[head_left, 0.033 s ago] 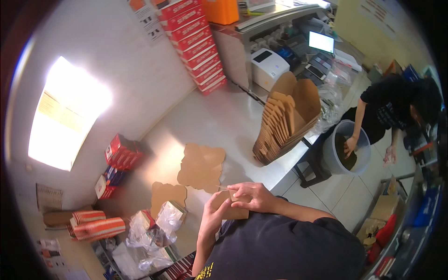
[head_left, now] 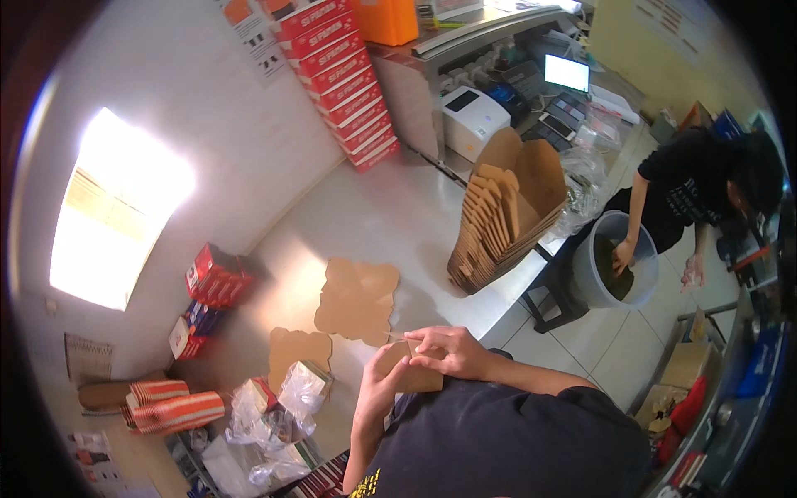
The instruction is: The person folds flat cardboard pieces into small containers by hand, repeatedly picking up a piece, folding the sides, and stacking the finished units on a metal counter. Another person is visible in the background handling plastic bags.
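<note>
Close to my body, at the near edge of the metal table point(head_left: 430, 309), both hands grip one brown cardboard piece point(head_left: 422, 382), partly folded. My left hand point(head_left: 382, 383) pinches its left side, thumb on top. From the right, my right hand point(head_left: 452, 349) holds its upper edge, with fingers bent over a raised flap. Just beyond lies a flat brown cardboard blank point(head_left: 357, 297) with a wavy outline. A second flat blank point(head_left: 297, 355) rests to its left, partly under plastic-wrapped packs point(head_left: 303, 388). Nested folded cardboard boxes point(head_left: 506, 212) stand further right on the table.
Red-and-white boxes point(head_left: 336, 87) are stacked by the wall. Beyond the nested boxes stand a white printer point(head_left: 475, 120) and a phone point(head_left: 558, 124). At right, another person point(head_left: 693, 178) reaches into a plastic tub point(head_left: 594, 278) on a black stool point(head_left: 554, 309). Orange-striped cartons point(head_left: 178, 405) lie left.
The whole view has shifted very slightly. My hands and the cardboard piece stay as they were.
</note>
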### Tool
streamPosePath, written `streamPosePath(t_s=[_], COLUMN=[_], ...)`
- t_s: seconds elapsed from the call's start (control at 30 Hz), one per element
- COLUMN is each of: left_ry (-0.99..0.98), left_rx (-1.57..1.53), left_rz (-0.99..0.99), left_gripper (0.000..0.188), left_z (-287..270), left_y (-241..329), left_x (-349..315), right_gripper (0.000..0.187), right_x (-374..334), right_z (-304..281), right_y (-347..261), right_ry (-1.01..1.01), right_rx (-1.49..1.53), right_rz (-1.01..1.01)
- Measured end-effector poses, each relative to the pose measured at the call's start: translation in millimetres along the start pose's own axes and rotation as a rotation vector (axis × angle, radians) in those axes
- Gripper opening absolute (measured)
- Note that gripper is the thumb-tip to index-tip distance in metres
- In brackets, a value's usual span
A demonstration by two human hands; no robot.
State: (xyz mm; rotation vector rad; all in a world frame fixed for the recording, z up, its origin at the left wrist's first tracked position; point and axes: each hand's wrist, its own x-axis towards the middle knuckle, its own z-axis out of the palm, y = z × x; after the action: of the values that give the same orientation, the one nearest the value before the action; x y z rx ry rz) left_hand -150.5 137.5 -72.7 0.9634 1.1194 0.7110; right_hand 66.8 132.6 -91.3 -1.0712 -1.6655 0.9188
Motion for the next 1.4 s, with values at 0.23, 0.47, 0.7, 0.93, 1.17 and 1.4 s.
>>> streamPosePath(t_s=[0.23,0.47,0.7,0.93,1.17,1.4], left_ry=[-0.019,-0.035,-0.038,-0.114,-0.316,-0.598], left_rx=[-0.016,0.004,0.032,-0.071,-0.107,0.142], left_rz=[0.029,0.028,-0.018,-0.081,-0.076,-0.11], left_gripper=[0.027,0.03,0.032,0.033,0.032,0.037], left_z=[1,2,1,-2,-13,-2], left_y=[-6,4,6,2,3,42], left_x=[8,6,2,4,5,6], right_gripper=[0.026,0.023,0.015,0.012,0.023,0.058], right_x=[-2,6,-1,3,17,18], right_z=[7,3,6,-19,-28,-37], right_y=[-7,4,37,26,27,31], right_ry=[0.01,0.011,-0.14,-0.237,-0.345,-0.524], right_rx=[0.015,0.451,0.613,0.639,0.649,0.517], right_rz=[0.154,0.397,0.392,0.461,0.469,0.347])
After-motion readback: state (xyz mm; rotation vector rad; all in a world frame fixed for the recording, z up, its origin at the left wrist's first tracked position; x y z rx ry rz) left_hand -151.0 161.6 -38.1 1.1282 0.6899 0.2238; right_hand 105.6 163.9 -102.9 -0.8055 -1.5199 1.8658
